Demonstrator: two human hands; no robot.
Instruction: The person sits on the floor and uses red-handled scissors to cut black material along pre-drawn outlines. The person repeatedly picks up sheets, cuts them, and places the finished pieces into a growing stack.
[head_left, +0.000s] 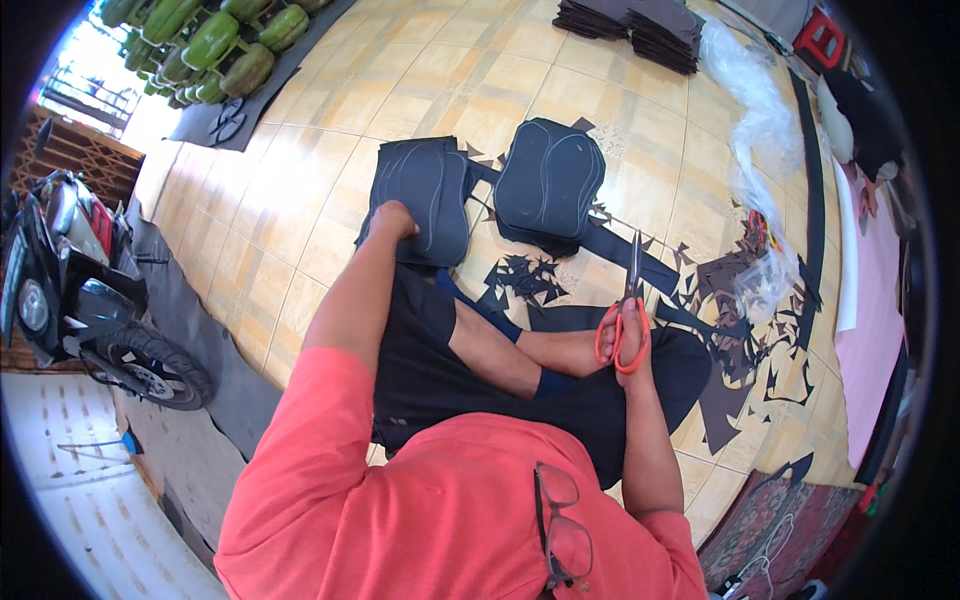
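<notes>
My left hand (pixel 395 219) is at the left part of a stack of black sheets (pixel 440 215) with pale curved outlines. Its fingers are curled in at the top sheet, their tips partly hidden. Scissors (pixel 633 268) with orange handles are in my right hand (pixel 632 345), above my right knee. Their blades point away from me and look closed. Right of the first stack lies a second pile of rounded black cut pieces (pixel 550 180), its top one marked with curved lines. Small black offcuts (pixel 525 280) lie between the piles and my crossed legs.
Dark scraps (pixel 740 290) and crumpled clear plastic (pixel 750 110) cover the tiles on the right. Dark stacked sheets (pixel 650 30) lie at the far side. A motorcycle (pixel 90 290) stands at left, with green gas cylinders (pixel 215 45) beyond. A patterned rug (pixel 765 530) is near right.
</notes>
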